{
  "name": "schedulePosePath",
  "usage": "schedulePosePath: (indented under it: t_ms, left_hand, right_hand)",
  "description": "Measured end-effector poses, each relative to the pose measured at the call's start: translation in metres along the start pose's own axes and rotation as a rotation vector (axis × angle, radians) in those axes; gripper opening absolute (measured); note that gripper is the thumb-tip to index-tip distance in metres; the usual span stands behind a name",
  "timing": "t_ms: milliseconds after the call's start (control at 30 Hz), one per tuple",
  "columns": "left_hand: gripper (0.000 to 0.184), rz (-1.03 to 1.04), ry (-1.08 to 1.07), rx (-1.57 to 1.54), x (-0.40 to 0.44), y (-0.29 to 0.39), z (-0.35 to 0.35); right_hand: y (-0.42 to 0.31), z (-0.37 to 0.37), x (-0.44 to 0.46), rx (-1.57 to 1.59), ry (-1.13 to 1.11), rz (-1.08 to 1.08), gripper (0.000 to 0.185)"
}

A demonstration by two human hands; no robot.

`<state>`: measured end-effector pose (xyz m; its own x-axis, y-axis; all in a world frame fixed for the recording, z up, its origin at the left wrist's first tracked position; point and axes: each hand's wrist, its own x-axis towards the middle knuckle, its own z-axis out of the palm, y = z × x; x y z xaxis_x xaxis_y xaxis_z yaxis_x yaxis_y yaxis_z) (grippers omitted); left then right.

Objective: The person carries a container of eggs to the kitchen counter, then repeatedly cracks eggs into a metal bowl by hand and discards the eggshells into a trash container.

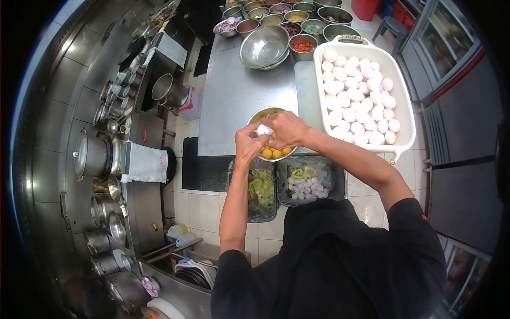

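Note:
Over a metal bowl [293,151] my left hand [247,143] and my right hand [287,131] meet, their fingers closed around a white egg [264,129]. Whether the shell is cracked I cannot make out. Several yellow egg yolks [276,153] lie in the bowl just beneath my fingers. My hands hide the middle of the bowl. To the right, a large white basin [408,127] holds many white eggs [357,95], under and beyond my right forearm.
Below the steel table [239,101] edge stand two lined bins, one with green scraps [261,189], one with eggshells [308,189]. Nested steel bowls [264,47] and several bowls of chopped ingredients sit at the back. A stove counter with pots [89,154] runs along the left.

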<state>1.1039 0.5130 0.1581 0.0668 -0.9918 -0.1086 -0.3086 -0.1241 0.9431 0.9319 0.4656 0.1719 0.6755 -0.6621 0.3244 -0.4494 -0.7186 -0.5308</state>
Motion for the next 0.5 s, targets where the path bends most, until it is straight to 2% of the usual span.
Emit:
schedulePosePath:
  t_ms: [100, 200, 300, 400, 500]
  left_hand:
    - [0.041, 0.064, 0.03, 0.068, 0.008, -0.018, -0.006]
    - [0.041, 0.309, 0.052, 0.325, 0.004, -0.005, -0.012]
    - [0.042, 0.622, 0.204, 0.627, 0.005, -0.012, -0.013]
    - [0.04, 0.569, 0.275, 0.62, -0.014, 0.0, -0.01]
    - [0.04, 0.348, 0.241, 0.447, -0.043, 0.011, -0.01]
  right_hand:
    - [0.001, -0.003, -0.002, 0.019, 0.008, -0.01, 0.042]
    - [0.008, -0.011, -0.002, -0.016, -0.02, -0.053, 0.041]
    - [0.016, -0.017, -0.001, -0.155, -0.091, -0.02, 0.039]
    - [0.012, -0.031, -0.007, -0.22, -0.119, 0.075, 0.035]
    - [-0.018, -0.052, -0.029, -0.136, -0.208, 0.195, 0.034]
